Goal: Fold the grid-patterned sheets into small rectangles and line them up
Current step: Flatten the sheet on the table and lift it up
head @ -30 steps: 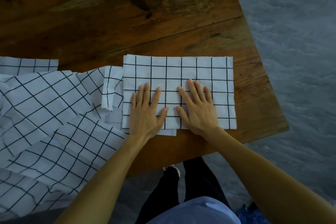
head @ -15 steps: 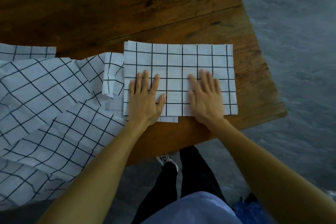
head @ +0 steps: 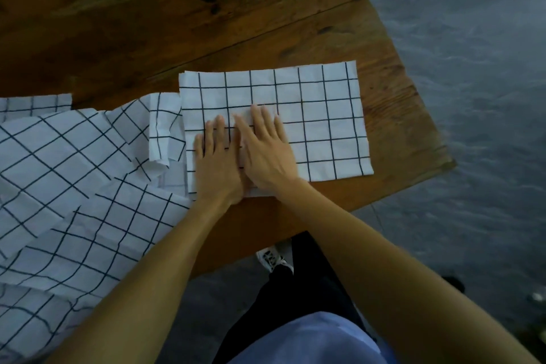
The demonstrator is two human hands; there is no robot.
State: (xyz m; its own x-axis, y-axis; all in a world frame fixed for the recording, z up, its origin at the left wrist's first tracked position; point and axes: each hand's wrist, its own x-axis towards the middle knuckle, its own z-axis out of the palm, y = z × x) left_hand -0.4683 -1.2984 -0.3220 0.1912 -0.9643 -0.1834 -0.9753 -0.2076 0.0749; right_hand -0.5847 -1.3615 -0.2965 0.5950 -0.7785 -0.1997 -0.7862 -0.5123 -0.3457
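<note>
Nearest us we see a light blue top point(head: 310, 340), dark trousers point(head: 307, 278) and a white shoe point(head: 273, 258) over the grey floor point(head: 472, 97). Two bare forearms reach up over the near edge of the wooden table point(head: 206, 23).

The left hand point(head: 217, 162) lies flat, fingers straight and close together, on the left part of the folded grid-patterned sheet point(head: 319, 124). The right hand point(head: 266, 148) lies flat just beside it, fingers straight and angled to the upper left; its thumb side touches or slightly overlaps the left hand. Both palms press the cloth down; neither grips it.

The folded sheet is a rectangle near the table's right corner, its long side running along the near edge, with a lower layer peeking out at the near and left sides.

Left of it, touching its left edge, sits a crumpled heap of unfolded grid-patterned sheets point(head: 74, 180), spilling over the near edge. Beyond the heap, at the left border, another grid-patterned piece point(head: 35, 102) lies flat.
</note>
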